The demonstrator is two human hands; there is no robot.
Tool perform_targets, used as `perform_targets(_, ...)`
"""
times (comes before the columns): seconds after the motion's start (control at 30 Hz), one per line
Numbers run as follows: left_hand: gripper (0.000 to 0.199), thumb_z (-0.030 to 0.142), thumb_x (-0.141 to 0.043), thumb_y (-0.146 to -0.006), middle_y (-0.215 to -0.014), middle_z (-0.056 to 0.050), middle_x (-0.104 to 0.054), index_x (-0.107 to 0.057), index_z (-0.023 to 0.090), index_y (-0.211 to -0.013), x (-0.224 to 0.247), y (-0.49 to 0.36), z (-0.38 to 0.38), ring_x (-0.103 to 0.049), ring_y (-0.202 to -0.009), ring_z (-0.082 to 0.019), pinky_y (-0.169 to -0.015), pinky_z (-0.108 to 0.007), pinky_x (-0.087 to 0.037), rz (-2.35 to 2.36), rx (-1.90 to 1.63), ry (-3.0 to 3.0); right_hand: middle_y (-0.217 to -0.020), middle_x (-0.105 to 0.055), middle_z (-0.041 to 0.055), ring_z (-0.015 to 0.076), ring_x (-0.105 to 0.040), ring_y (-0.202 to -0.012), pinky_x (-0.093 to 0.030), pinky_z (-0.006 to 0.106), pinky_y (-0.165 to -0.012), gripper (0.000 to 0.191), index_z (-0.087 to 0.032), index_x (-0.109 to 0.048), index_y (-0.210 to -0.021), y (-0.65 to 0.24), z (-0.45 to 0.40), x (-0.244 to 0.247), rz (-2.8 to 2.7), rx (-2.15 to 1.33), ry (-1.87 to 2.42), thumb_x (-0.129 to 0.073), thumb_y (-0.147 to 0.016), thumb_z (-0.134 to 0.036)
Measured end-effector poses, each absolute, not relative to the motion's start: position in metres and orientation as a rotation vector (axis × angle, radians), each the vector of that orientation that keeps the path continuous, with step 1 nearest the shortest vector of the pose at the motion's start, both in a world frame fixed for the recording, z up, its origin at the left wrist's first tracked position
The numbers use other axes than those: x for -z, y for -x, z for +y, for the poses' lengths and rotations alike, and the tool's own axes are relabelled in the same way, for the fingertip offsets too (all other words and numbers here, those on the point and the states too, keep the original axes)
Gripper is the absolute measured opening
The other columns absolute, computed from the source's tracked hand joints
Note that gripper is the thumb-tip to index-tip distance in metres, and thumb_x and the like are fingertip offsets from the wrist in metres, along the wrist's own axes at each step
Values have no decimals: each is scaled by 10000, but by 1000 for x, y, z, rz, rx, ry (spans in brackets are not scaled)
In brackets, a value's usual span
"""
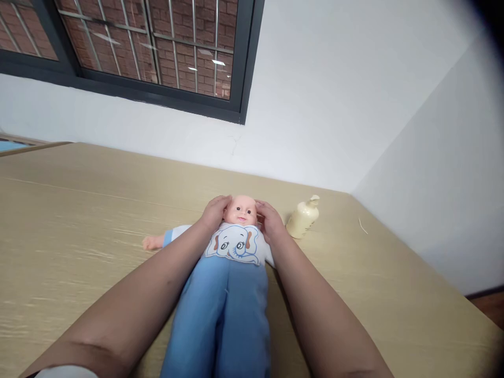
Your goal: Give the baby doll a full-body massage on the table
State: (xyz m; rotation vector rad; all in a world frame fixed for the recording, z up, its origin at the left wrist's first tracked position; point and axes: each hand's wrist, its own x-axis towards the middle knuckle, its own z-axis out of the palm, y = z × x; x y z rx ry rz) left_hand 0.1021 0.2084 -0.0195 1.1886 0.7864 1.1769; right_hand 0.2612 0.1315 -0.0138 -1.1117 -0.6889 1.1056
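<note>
A baby doll (236,252) in a white top with an elephant picture and blue trousers lies face up on the wooden table (98,210), its head toward the wall. Against the left side of the doll's head rests my left hand (215,211). My right hand (270,218) touches the other side of the head, so the head is held between both hands. The doll's arm on the left sticks out past my forearm; the other is mostly hidden behind my right forearm.
A cream pump bottle (302,219) stands on the table just right of my right hand. Farther right lies a thin pale strand (363,226). Behind the table are a white wall (307,94) and a dark-framed barred window (157,92).
</note>
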Motion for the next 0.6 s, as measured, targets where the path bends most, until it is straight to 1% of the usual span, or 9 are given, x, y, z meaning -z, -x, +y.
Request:
perform_targets(0.1, 358, 465, -719, -709, -633, -17, -560, -494, 210, -595, 15, -101, 206, -556, -680, -205, -637, -325, -445, 767, -1190, -1219, -936, -733, -11, 190, -638, -813, -503, 285, -651, 330, -276, -725, -986, -261, 130, 13, -707, -1096, 1092, -777, -686, -402)
perform_targets(0.27, 332, 470, -714, -703, -684, -22, -589, -535, 201, -625, 12, -103, 204, -557, -712, -209, -668, -328, -450, 756, -1186, -1255, -937, -731, -10, 192, -636, -804, -502, 290, -643, 332, -276, -711, -990, -260, 131, 13, -730, -1090, 1103, -755, -690, -411)
perform_targets(0.37, 352, 511, -706, -717, -736, -52, -639, -584, 186, -660, 15, -104, 206, -583, -754, -232, -707, -342, -458, 788, -1148, -1286, -923, -727, -5, 193, -639, -797, -508, 297, -649, 333, -261, -690, -984, -259, 134, 16, -741, -1041, 1158, -740, -694, -418)
perform_targets(0.47, 390, 546, -681, -751, -794, -101, -691, -646, 162, -694, 19, -105, 211, -611, -795, -263, -731, -356, -453, 844, -1099, -1326, -907, -731, 12, 214, -657, -830, -533, 326, -699, 326, -237, -678, -951, -259, 138, 21, -763, -1013, 1191, -738, -703, -440)
perform_targets(0.6, 381, 528, -666, -778, -800, -125, -710, -678, 163, -671, 22, -104, 217, -622, -811, -286, -754, -364, -436, 904, -1071, -1385, -885, -736, 22, 235, -674, -860, -548, 357, -747, 297, -224, -679, -890, -260, 142, 27, -841, -985, 1192, -710, -729, -473)
